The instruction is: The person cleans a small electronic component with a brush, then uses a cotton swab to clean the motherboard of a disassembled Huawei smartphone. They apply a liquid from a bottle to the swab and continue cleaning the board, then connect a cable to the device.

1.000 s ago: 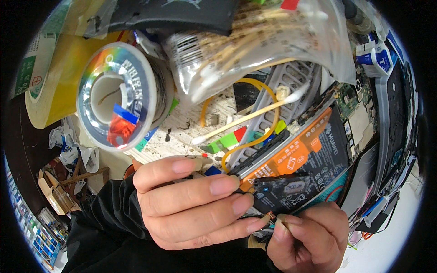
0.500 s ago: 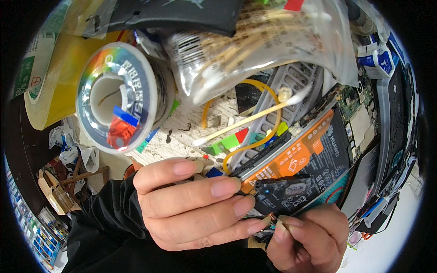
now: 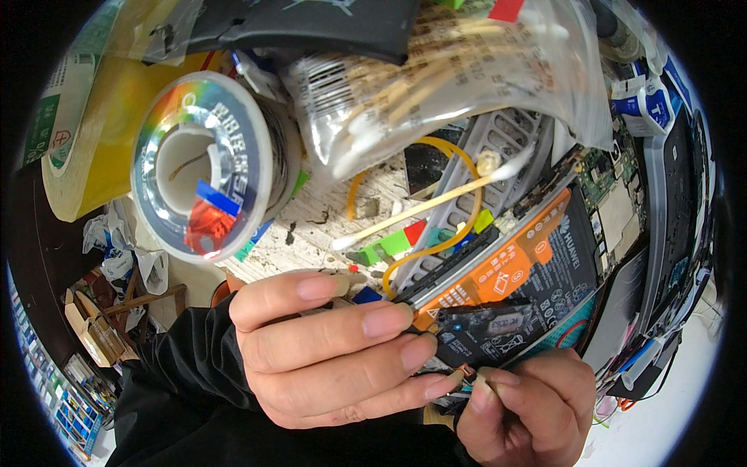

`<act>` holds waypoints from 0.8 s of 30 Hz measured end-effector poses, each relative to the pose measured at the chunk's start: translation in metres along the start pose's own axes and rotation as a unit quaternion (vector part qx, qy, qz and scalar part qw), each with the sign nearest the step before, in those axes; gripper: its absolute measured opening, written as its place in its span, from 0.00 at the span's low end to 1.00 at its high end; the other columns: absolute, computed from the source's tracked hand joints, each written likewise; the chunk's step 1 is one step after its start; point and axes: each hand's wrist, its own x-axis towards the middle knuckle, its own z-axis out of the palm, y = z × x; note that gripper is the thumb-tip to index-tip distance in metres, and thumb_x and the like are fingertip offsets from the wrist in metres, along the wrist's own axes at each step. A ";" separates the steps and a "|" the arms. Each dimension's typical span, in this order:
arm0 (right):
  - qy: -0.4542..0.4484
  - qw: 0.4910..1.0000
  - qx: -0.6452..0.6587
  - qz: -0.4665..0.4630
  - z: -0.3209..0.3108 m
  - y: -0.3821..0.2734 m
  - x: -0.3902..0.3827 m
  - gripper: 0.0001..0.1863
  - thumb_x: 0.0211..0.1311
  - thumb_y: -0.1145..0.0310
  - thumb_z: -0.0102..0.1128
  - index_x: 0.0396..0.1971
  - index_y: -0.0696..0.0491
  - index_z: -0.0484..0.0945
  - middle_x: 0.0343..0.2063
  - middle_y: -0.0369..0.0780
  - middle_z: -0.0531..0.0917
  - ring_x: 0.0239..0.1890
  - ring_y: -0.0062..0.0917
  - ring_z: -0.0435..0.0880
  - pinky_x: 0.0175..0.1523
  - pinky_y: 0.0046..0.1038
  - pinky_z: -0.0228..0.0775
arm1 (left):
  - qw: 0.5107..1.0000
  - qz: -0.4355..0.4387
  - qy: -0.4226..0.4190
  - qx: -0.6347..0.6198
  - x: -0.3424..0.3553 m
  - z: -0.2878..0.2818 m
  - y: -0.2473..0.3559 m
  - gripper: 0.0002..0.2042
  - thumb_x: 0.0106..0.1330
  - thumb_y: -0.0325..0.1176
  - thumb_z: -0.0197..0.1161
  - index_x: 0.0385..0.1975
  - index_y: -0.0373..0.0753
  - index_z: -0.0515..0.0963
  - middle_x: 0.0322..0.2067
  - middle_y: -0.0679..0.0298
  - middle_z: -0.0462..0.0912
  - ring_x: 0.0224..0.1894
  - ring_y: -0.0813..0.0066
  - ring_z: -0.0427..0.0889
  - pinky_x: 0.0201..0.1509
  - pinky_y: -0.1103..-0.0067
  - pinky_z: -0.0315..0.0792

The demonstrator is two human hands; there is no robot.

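Observation:
An opened smartphone [image 3: 621, 214], its green circuit board bare at the upper right, lies tilted in front of me. Its black battery [image 3: 574, 261] carries an orange label. Across the phone's lower end sits a loose-looking black cover piece [image 3: 498, 325]. My left hand [image 3: 331, 354] has its fingers curled over the phone's lower left edge, gripping it; the thumb is hidden. At the lower end, my right hand [image 3: 537, 401] pinches thumb against forefinger beside a small copper-coloured part [image 3: 468, 371]. Whatever is between those fingertips is too small to name.
A solder wire spool [image 3: 175, 226] stands left on the worn white surface. Beyond lies a clear bag of cotton swabs [image 3: 436, 70]. One loose swab [image 3: 424, 208], a yellow rubber band [image 3: 476, 194] and a grey slotted strip [image 3: 455, 206] lie close behind the phone.

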 end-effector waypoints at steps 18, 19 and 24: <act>-0.060 0.980 -0.016 -0.189 -0.016 0.034 -0.020 0.16 0.48 0.82 0.77 0.38 0.57 0.83 0.32 0.39 0.83 0.27 0.25 0.81 0.32 0.20 0.73 | 1.000 0.003 0.007 0.001 0.000 0.001 0.000 0.14 0.57 0.48 0.72 0.43 0.74 0.86 0.42 0.80 0.75 0.53 0.73 0.76 0.60 0.67 0.68; -0.058 0.981 -0.015 -0.187 -0.016 0.034 -0.022 0.16 0.48 0.82 0.77 0.38 0.57 0.83 0.32 0.39 0.83 0.27 0.25 0.81 0.32 0.20 0.73 | 1.000 0.003 0.009 0.002 0.000 0.002 -0.001 0.13 0.57 0.48 0.72 0.43 0.74 0.86 0.42 0.80 0.75 0.53 0.73 0.76 0.60 0.67 0.68; -0.068 0.979 -0.012 -0.193 -0.017 0.034 -0.020 0.16 0.48 0.81 0.77 0.38 0.57 0.83 0.32 0.39 0.83 0.27 0.25 0.81 0.33 0.21 0.74 | 1.000 0.005 0.013 0.005 0.000 0.003 0.000 0.12 0.57 0.49 0.72 0.42 0.74 0.85 0.42 0.80 0.75 0.53 0.74 0.76 0.60 0.67 0.68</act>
